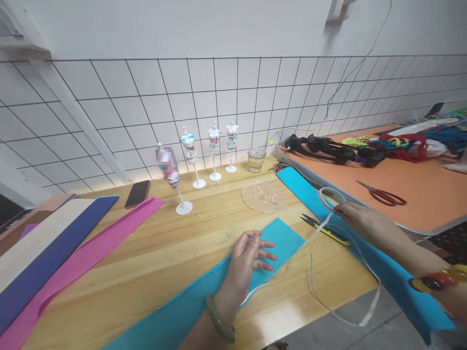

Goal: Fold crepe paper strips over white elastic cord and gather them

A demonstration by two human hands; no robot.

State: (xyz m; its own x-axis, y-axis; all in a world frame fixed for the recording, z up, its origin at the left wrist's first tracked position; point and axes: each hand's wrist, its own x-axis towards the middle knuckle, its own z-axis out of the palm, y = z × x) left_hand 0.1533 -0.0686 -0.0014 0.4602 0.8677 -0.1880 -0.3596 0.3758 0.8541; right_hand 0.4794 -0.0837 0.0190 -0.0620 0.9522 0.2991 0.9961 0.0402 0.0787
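My left hand [251, 257], with a bangle at the wrist, rests on a teal fabric strip [207, 296], its fingers spread and nothing in them. Off to the right, my right hand [353, 216] pinches a thin white cord [328, 190]. The cord loops below that hand, past the table's front edge, and a white line also runs along the teal strip's edge. Yellow-handled snips [328, 232] lie near my right hand, by a bright blue fabric strip [302, 192].
Small white dress forms [215, 146] stand at the back beside a glass [256, 160]. A clear disc [263, 196] holds small beads. A phone [137, 194] and pink fabric [98, 243] are left. Red-handled scissors [386, 196] lie on the orange surface [419, 180].
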